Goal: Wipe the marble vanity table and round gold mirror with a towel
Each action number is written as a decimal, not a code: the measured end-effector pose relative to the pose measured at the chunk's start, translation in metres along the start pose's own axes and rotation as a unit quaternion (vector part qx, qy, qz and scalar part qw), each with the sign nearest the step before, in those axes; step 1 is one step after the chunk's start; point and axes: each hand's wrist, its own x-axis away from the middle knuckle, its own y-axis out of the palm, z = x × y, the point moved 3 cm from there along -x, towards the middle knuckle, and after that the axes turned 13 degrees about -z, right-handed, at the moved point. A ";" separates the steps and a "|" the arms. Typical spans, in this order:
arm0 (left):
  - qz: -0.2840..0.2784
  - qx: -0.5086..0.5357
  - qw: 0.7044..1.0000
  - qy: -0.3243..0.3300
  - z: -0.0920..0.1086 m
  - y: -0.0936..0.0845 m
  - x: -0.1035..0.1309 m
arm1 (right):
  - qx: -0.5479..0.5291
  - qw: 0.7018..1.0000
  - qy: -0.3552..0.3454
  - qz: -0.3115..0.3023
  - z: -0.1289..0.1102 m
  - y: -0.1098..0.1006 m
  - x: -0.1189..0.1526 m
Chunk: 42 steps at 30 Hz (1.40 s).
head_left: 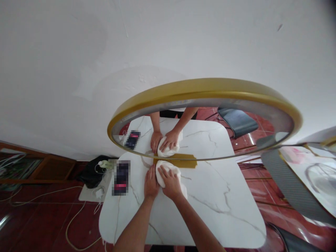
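Observation:
A bunched white cloth [172,165] lies on the marble-patterned table, just in front of the gold mirror base. My right hand [170,180] is on top of it, fingers curved over the folds and gripping it down against the tabletop. Close beside, my left hand [151,183] rests flat on the table with its fingers stretched forward, at the cloth's left edge. Above the base, a round gold-framed mirror [204,90] leans over the table and reflects both hands and the cloth.
A phone [121,177], blurred out, lies on the table's left side. The gold base [183,161] sits near the far edge. Cables and a black bag [92,171] are on the left. A dark chair [291,238] stands at lower right, another table [312,171] beyond.

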 end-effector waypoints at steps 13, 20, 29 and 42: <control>-0.004 0.029 0.998 -0.046 0.007 -0.008 -0.004 | -0.024 0.970 0.211 0.120 0.118 0.009 0.070; 0.004 0.039 0.998 -0.049 0.008 -0.008 -0.004 | 0.008 0.984 0.158 0.077 0.083 0.011 0.050; -0.001 0.040 0.999 -0.021 0.000 -0.002 0.000 | 0.000 1.000 -0.013 0.010 0.007 -0.011 0.000; -0.007 0.027 1.000 -0.013 0.000 -0.001 0.000 | 0.005 1.000 -0.015 -0.002 0.006 -0.004 0.004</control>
